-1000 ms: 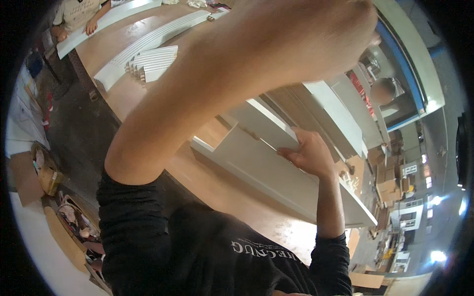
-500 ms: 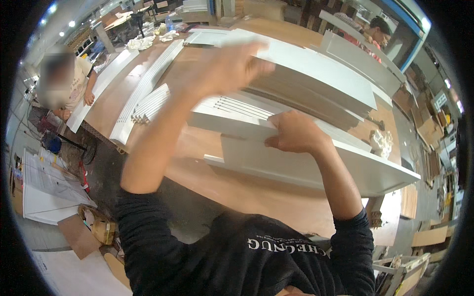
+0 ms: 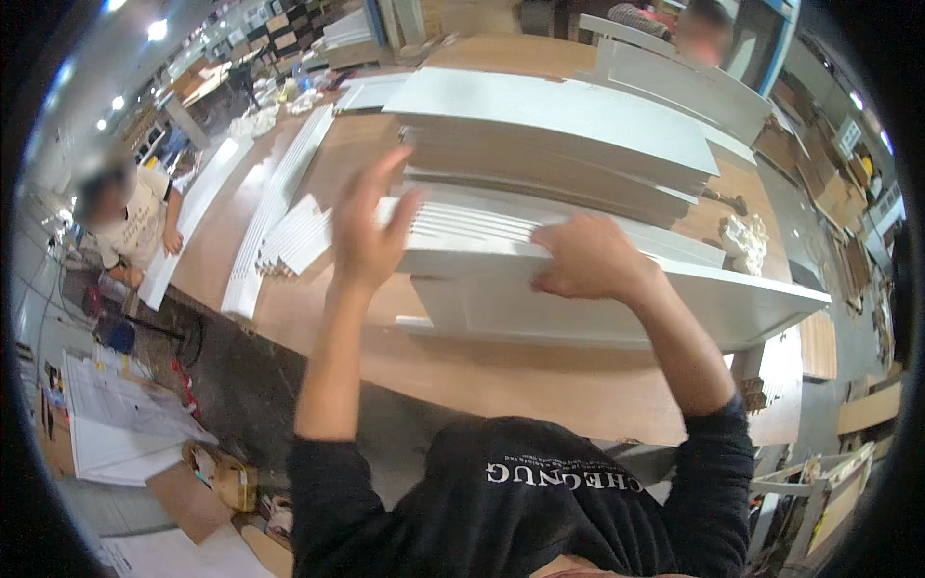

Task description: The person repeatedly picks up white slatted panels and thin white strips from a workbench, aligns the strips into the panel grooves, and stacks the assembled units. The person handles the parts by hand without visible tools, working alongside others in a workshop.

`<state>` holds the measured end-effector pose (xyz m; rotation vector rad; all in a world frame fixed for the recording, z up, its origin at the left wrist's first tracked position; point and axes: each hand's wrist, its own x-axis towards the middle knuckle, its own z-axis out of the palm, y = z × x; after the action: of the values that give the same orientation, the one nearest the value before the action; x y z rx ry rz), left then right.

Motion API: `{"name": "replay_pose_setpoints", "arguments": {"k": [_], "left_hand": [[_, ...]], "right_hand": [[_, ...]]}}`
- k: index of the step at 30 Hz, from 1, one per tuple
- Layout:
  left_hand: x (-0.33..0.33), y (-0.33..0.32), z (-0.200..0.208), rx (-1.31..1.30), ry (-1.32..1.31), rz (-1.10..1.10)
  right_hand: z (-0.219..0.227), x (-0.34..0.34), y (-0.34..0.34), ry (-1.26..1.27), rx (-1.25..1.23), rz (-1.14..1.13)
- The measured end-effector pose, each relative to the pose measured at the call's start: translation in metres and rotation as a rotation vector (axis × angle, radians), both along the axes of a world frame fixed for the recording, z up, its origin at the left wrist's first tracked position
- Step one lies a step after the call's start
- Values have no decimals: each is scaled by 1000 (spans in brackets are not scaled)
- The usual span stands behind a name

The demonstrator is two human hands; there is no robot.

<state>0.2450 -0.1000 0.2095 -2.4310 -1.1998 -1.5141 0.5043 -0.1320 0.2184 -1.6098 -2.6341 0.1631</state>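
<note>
A long white panel (image 3: 568, 313) stands on its long edge across the table, its upper edge toward me. My right hand (image 3: 593, 258) is closed over that upper edge, thumb on the near face and fingers reaching behind. Raised off the panel's left end, my left hand (image 3: 374, 226) has its fingers and thumb apart and holds nothing; it is slightly blurred. Behind the panel lie several narrow white strips (image 3: 472, 223), side by side. Left of my left hand, a fanned bundle of short white strips (image 3: 297, 241) rests on the table.
Beyond the strips rises a stack of white boards (image 3: 549, 111) on the brown tabletop (image 3: 520, 380). Long white strips (image 3: 281, 207) lie at the left. A crumpled white cloth (image 3: 742, 243) sits at the right. One person (image 3: 135, 217) works at the left end, another (image 3: 699, 34) at the far right.
My left hand has come back from over the board stack, toward me and to the left, and is now more upright. My right hand stays on the panel's edge. The view has shifted slightly.
</note>
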Motion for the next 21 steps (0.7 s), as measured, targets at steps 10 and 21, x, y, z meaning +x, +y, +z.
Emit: {"name": "replay_pose_setpoints", "arguments": {"k": [10, 21], "left_hand": [[22, -34, -159, -862, -848, -123], [25, -30, -163, -699, -977, -182]], "right_hand": [[7, 68, 2, -71, -224, -65], [3, 58, 4, -53, -172, -175]]}}
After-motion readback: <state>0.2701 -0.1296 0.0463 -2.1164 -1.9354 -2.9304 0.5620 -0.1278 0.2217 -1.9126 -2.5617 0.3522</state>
